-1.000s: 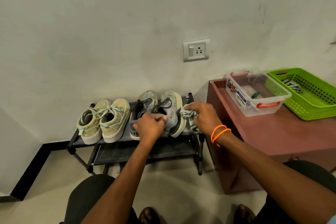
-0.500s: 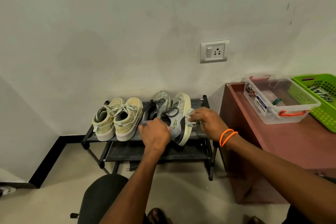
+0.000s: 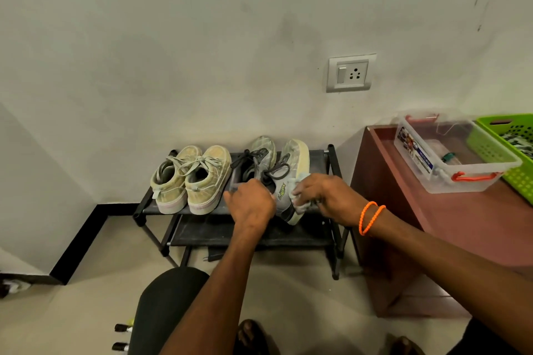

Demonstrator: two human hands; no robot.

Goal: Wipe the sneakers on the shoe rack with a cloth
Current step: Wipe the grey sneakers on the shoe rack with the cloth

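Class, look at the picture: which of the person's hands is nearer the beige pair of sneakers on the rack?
Left. The left hand sits just right of the beige sneakers; the right hand, holding the cloth, is farther right.

One view only, so no part of the scene is being shared between cameras. The head camera is sitting at the person's head height and is looking forward and steeply down. It is facing a pale wall point(image 3: 202, 52), with a wall socket point(image 3: 351, 73) right of centre. The shoe rack point(image 3: 331, 153) is lying mid-frame at arm's reach. Both forearms are entering from the bottom edge, and knees and toes are showing at the very bottom. The wide lens is bending the cabinet point(image 3: 461, 225) at the right edge. A wall corner is taking the left edge.
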